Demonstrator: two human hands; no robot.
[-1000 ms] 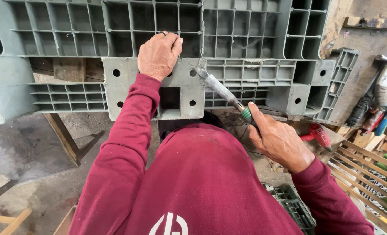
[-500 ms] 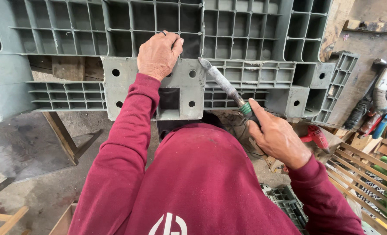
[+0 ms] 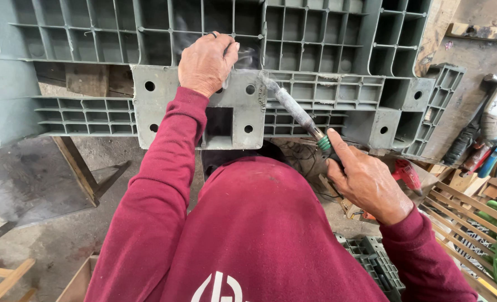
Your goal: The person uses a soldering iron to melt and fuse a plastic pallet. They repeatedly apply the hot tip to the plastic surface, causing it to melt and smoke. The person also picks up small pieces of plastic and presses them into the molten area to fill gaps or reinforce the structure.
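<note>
Meanwhile the left hand (image 3: 205, 62) presses flat on the grey pallet (image 3: 327, 39), right hand (image 3: 367, 182) gripping a soldering iron (image 3: 296, 111)

one grey plastic pallet (image 3: 327, 33), one soldering iron (image 3: 296, 112), two hands (left (image 3: 205, 61), right (image 3: 368, 182)), one red power tool (image 3: 408, 173).

Soldering iron (image 3: 296, 112) swung from pointing at ten o'clock clear of the block, tip now touching the grey pallet (image 3: 327, 39) at the block's upper right corner, right hand (image 3: 366, 182) raised toward twelve o'clock, wisp of smoke newly at the tip
</note>
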